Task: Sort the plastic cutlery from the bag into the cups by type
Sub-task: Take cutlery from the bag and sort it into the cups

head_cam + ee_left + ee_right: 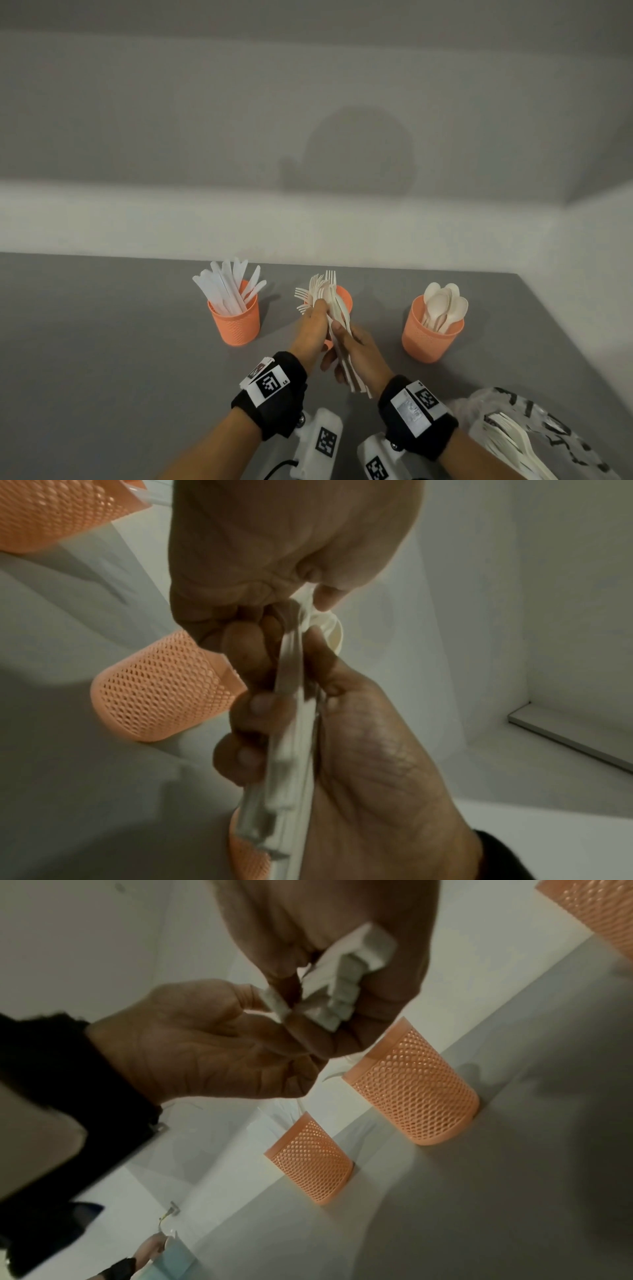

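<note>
Three orange mesh cups stand in a row: knives in the left cup [234, 320], forks in the middle cup [345, 297], spoons in the right cup [432, 334]. In front of the middle cup both hands hold one bundle of white plastic cutlery [342, 329]. My left hand [313, 325] grips its upper part near the fanned fork tines. My right hand [356, 347] wraps the handles lower down. The left wrist view shows the bundle [291, 750] edge-on between both hands. The handle ends [342, 988] show in the right wrist view.
A clear printed plastic bag [534, 435] with more white cutlery lies at the near right on the grey table [120, 359]. White walls close off the back and the right side. The table's right edge runs just past the spoon cup.
</note>
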Demonstrator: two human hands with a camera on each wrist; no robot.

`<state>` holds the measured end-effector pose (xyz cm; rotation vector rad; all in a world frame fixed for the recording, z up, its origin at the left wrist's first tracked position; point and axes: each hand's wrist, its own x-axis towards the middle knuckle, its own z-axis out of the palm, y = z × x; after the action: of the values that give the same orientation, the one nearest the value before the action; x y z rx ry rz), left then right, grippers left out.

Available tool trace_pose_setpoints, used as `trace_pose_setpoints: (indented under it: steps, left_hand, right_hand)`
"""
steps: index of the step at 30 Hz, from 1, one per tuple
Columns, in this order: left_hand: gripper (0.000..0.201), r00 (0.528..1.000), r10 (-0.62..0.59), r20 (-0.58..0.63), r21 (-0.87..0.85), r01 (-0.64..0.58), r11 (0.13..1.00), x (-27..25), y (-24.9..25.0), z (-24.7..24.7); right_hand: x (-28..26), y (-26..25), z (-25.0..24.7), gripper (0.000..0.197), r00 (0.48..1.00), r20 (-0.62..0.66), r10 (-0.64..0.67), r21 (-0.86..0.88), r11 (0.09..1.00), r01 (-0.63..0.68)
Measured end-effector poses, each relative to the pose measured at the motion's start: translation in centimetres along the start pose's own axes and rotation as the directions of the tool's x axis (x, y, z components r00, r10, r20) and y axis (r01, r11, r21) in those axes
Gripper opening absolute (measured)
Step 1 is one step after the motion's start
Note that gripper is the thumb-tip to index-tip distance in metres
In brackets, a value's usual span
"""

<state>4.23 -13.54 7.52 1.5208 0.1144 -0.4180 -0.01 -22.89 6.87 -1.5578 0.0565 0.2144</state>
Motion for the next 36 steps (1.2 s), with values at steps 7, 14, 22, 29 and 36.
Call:
trace_pose_setpoints:
  steps: [7, 14, 22, 29, 36]
  left_hand:
    - [0.032, 0.983, 0.05, -0.177, -0.107, -0.07, 0.992, 0.7, 0.4, -0.7]
    - [0.03, 0.98, 0.166, -0.111, -0.054, -0.173, 0.983, 0.7, 2.0, -2.0]
    - [0.029, 0.992, 0.124, 0.003, 0.067, -0.124, 0.99, 0.5, 1.3, -1.2]
    - [0.031, 0.987, 0.157, 0.036, 0.116, -0.16, 0.98, 0.1, 1.4, -1.4]
    - [0.032, 0.938, 0.323, 0.129, 0.345, -0.348, 0.872, 0.5, 1.4, -0.2]
  right_hand:
    - [0.3, 0.1, -0.9, 0.037, 0.995, -0.034, 0.094, 0.045, 0.995, -0.093]
    - [0.5, 0.5, -2.0, 0.029, 0.996, -0.077, 0.045, -0.118, 0.991, -0.054]
    - [0.2, 0.0, -1.9, 0.052, 0.993, 0.084, 0.088, -0.107, 0.991, -0.078]
    - [0.3, -0.2, -3.1, 0.048, 0.961, 0.221, 0.166, -0.297, 0.95, -0.096]
    - [0.2, -1.3, -4.2, 0.026, 0.977, 0.179, 0.112, -0.147, 0.985, -0.086]
